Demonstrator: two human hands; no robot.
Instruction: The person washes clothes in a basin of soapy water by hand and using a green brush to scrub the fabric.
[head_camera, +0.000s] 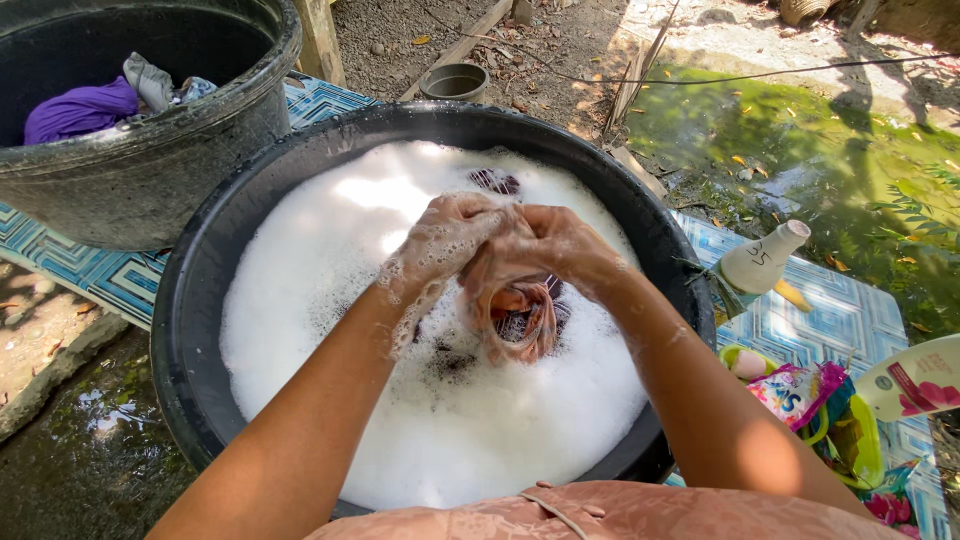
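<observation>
Gripping one wet striped cloth (520, 320), the left hand (445, 235) and right hand (550, 245) close together over one round black suds-filled plastic tub (190, 330); a second black tub (150, 170) holds three garments.

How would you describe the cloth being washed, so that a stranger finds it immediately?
Find the big black basin full of white foam. Above its middle, the left hand and right hand meet. The wet cloth hangs bunched beneath them, the only orange-brown striped piece lifted out of the suds.
</observation>
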